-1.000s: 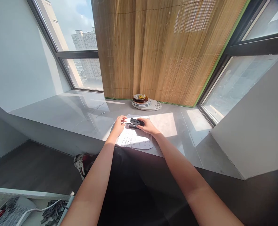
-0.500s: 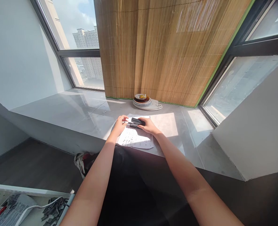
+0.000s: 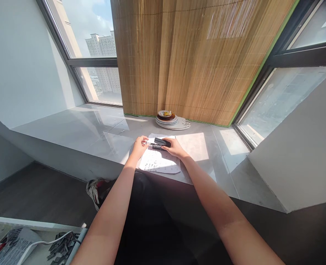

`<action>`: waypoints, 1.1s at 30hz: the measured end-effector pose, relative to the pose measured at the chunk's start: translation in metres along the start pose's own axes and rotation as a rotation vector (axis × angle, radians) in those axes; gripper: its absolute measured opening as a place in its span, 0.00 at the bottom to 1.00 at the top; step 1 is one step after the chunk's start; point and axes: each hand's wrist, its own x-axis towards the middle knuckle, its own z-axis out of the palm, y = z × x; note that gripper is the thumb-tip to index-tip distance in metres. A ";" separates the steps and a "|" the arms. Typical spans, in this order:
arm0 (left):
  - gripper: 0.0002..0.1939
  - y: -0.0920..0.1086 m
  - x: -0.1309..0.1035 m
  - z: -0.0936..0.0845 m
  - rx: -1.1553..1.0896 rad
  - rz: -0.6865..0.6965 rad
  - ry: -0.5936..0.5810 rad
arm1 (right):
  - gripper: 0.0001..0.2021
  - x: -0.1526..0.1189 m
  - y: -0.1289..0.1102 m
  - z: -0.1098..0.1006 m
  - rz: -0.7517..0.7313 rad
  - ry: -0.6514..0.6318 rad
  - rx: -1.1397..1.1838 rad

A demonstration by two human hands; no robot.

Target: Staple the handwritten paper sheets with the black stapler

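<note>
A black stapler [image 3: 160, 141], its top arm lifted away from its base, is over the written sheets of paper [image 3: 160, 162] on the sill. My right hand [image 3: 176, 147] grips its right end, thumb and fingers wrapped round it. At the stapler's left end, my left hand [image 3: 140, 145] has its fingers pinched together beside a thin silvery piece. Whether that piece belongs to the stapler or is separate, I cannot tell. Handwriting shows on the lower part of the paper, and sunlight washes out its top.
Behind my hands stands a stack of plates [image 3: 166, 119] below a bamboo blind [image 3: 179, 62]. The tiled sill [image 3: 96, 129] stretches to both sides. At lower left are a shoe [image 3: 93, 193] and an open drawer [image 3: 38, 224] holding papers, a white cable and dark grey pieces.
My left fingers have shifted very slightly at the stapler's left end. The stapler and my right hand look almost unmoved.
</note>
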 end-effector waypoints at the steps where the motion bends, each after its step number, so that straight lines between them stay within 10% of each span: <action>1: 0.09 -0.001 0.000 0.000 -0.002 -0.022 0.022 | 0.19 0.000 0.000 0.000 0.003 0.014 0.002; 18: 0.21 0.019 -0.011 -0.003 -0.206 -0.016 -0.281 | 0.18 0.001 -0.006 0.004 0.025 0.052 0.042; 29: 0.04 -0.001 0.003 0.005 -0.026 -0.068 0.051 | 0.17 0.002 -0.002 0.015 -0.071 0.038 0.079; 33: 0.08 0.003 -0.001 0.006 0.217 -0.019 -0.041 | 0.14 0.002 0.001 0.009 -0.034 0.122 0.127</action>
